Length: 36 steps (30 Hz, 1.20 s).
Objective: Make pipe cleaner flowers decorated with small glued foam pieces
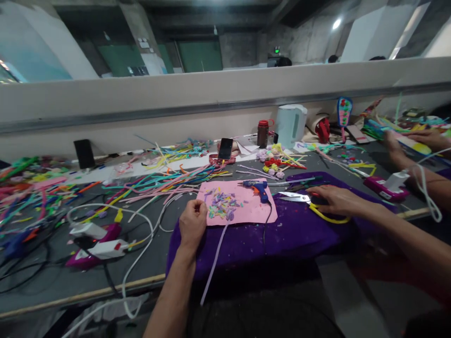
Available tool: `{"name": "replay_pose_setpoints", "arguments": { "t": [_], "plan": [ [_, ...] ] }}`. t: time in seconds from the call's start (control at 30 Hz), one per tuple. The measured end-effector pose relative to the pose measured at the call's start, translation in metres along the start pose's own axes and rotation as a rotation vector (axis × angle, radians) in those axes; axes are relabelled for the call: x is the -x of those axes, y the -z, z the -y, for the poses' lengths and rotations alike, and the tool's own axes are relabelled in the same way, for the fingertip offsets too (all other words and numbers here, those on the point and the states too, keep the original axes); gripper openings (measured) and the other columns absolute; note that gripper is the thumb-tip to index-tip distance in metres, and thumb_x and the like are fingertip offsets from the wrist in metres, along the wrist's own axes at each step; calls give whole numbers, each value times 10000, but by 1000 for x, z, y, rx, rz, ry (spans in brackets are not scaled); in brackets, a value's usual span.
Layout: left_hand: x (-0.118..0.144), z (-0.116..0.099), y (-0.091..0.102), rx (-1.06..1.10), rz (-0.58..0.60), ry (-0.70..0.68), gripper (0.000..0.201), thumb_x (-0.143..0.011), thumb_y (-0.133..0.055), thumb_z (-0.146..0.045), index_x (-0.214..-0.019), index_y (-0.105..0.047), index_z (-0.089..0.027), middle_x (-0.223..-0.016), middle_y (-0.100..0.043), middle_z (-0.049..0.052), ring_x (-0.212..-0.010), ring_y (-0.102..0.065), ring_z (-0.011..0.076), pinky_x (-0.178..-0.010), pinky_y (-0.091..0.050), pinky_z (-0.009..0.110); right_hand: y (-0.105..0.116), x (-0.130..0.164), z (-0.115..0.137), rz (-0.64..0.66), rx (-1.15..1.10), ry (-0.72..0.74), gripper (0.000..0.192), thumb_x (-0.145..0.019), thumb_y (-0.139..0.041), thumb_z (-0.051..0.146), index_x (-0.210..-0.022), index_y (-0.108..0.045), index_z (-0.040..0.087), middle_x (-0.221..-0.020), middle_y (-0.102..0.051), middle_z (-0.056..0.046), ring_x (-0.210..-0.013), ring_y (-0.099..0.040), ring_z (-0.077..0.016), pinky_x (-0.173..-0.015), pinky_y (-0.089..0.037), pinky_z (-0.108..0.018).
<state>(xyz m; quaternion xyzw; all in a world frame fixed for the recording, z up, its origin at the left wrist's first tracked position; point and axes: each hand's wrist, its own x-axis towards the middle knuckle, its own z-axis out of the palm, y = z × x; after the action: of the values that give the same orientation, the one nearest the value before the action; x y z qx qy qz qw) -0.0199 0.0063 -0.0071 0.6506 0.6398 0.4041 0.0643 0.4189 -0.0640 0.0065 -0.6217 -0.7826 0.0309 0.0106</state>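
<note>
My left hand point(193, 223) is closed in a pinch at the left edge of a pink sheet point(257, 213); what its fingertips hold, if anything, is too small to make out. On the sheet lie many short cut bits of pipe cleaner point(220, 203) in purple, yellow and green. A lavender pipe cleaner point(215, 263) with a coiled end on the sheet hangs over the front edge. A blue glue gun point(260, 189) lies on the sheet's right part. To its right, my right hand point(333, 199) grips the scissors point(295, 197), blades pointing left, over a purple cloth point(239, 249).
Bundles of coloured pipe cleaners point(169, 180) spread across the left and back. Power strips point(95, 246) with white cables lie left. Behind stand a phone point(225, 148), a brown bottle point(262, 134) and a kettle point(291, 126). Another person's hands point(396, 148) work at far right.
</note>
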Motion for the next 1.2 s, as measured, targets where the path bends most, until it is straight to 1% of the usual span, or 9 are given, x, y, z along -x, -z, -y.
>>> {"name": "replay_pose_setpoints", "arguments": {
  "t": [0.13,0.27,0.37,0.47,0.53,0.6,0.77,1.03,1.2],
  "plan": [
    [2,1,-2,-45,-22,-10,171,-747,-450,-305,-808,-559,-188,-707,-615,22,-659,-569,155,-642,-392,248,-12,-5,-17,30,35,-30,528,-728,-523,407,-1223,-471,230,-1046,-567,-113,-863,-575,-257,-688,-430,-340],
    [2,-1,-2,-33,-13,14,155,-739,-471,-315,-761,-555,-187,-662,-602,9,-621,-558,140,-630,-387,237,-7,-1,-12,-77,141,-53,506,-722,-545,459,-1145,-549,183,-1005,-559,-188,-849,-555,-322,-675,-416,-407],
    [7,-5,4,-20,17,18,191,-756,-463,-349,-716,-553,-185,-642,-594,2,-596,-543,128,-607,-376,227,7,3,17,-207,101,-37,512,-755,-517,455,-1176,-520,162,-1060,-535,-213,-908,-533,-343,-730,-409,-424],
    [22,-12,14,-64,174,-43,329,-810,-384,-404,-636,-567,-194,-587,-579,1,-567,-523,121,-561,-337,223,16,1,55,-294,-15,53,487,-776,-502,423,-1214,-475,211,-1129,-518,-148,-984,-512,-314,-815,-406,-414],
    [35,-16,18,-140,293,-53,360,-791,-413,-456,-609,-587,-199,-583,-591,10,-570,-527,127,-545,-311,228,15,-4,77,-301,-64,128,474,-776,-504,413,-1209,-473,222,-1141,-515,-121,-996,-510,-286,-831,-414,-408],
    [45,-18,20,-150,387,-20,297,-731,-498,-481,-701,-632,-217,-639,-625,10,-609,-552,141,-537,-300,227,10,-12,94,-292,-91,173,455,-772,-517,388,-1197,-483,229,-1135,-521,-110,-1014,-504,-277,-849,-407,-416],
    [49,-18,15,-148,481,33,222,-679,-574,-424,-730,-651,-222,-690,-650,17,-640,-568,155,-531,-300,229,0,-34,122,-256,-150,235,381,-782,-515,337,-1146,-522,222,-1101,-541,-110,-1009,-503,-270,-832,-414,-417],
    [47,-15,9,0,488,14,176,-683,-572,-351,-664,-657,-198,-668,-648,23,-626,-557,143,-554,-333,221,5,-54,150,-266,-274,289,353,-805,-492,371,-1129,-536,239,-1083,-544,-101,-1002,-506,-250,-851,-404,-396],
    [38,-15,17,493,529,172,305,-702,-553,-446,-654,-622,-153,-542,-568,-14,-431,-430,72,-431,-283,196,14,-69,167,-276,-516,305,320,-779,-534,376,-1065,-576,239,-1011,-586,-81,-901,-550,-225,-781,-432,-366]
  ]
}}
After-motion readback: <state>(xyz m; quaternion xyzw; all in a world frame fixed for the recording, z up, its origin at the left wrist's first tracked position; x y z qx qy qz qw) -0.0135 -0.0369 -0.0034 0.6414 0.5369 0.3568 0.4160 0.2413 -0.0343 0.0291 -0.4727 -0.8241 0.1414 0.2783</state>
